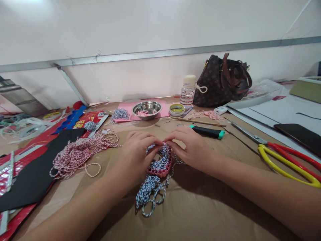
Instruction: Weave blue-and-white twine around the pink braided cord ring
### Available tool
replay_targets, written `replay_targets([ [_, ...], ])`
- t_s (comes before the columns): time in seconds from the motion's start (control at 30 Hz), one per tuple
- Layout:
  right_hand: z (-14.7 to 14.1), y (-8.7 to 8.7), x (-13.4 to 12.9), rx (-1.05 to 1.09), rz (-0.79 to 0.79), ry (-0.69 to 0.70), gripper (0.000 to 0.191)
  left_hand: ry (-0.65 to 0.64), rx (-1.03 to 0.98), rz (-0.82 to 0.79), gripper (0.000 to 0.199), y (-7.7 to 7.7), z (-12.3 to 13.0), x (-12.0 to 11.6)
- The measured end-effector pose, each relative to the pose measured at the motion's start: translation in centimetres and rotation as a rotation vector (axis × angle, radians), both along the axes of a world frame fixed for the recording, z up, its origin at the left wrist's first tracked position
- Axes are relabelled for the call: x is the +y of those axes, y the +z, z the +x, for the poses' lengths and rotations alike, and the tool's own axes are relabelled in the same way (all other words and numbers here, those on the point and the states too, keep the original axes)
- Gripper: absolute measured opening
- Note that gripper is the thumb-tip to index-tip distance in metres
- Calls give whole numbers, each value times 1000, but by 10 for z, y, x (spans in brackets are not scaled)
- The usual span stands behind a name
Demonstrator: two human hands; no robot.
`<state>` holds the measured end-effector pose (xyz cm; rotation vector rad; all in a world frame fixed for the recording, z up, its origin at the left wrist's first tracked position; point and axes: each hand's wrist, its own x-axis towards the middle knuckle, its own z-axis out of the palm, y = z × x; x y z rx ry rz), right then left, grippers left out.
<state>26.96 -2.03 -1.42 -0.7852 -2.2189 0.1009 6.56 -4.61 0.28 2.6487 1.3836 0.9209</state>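
Note:
A ring of woven cord (160,164), blue and white inside with a pink and dark red outer edge, is held upright off the brown-covered table (190,207). My left hand (137,152) pinches its upper left part between thumb and fingers. At the top right of the ring, the fingertips of my right hand (189,145) are pressed together on its pink edge. Below the ring lies a bundle of blue and white cord (147,190), with a loose strand running up toward my right hand. What the fingertips cover is hidden.
Pink and white cord (75,154) is heaped at left beside black sheet (27,177). Behind my hands are a steel bowl (146,108), a bottle (188,90), a handbag (222,80) and a box cutter (208,131). Scissors (278,154) lie at right near a phone (298,137).

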Motion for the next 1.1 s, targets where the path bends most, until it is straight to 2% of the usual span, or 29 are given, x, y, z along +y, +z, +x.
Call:
replay_targets([
  [0.3,0,0,-1,58,-120,40,14,-3,32,60,8,-1,-6,1],
  [0.53,-7,-4,0,152,-350,-23,8,35,14,0,11,-2,-4,1],
  [0.7,-12,-8,-2,285,-510,-33,9,114,-44,31,13,-5,-1,1],
  [0.77,-12,-9,-3,290,-501,-50,8,103,-46,14,13,-4,0,1],
  [1.1,-9,-9,-8,94,-186,-65,5,72,-77,-9,12,-4,4,-1],
])
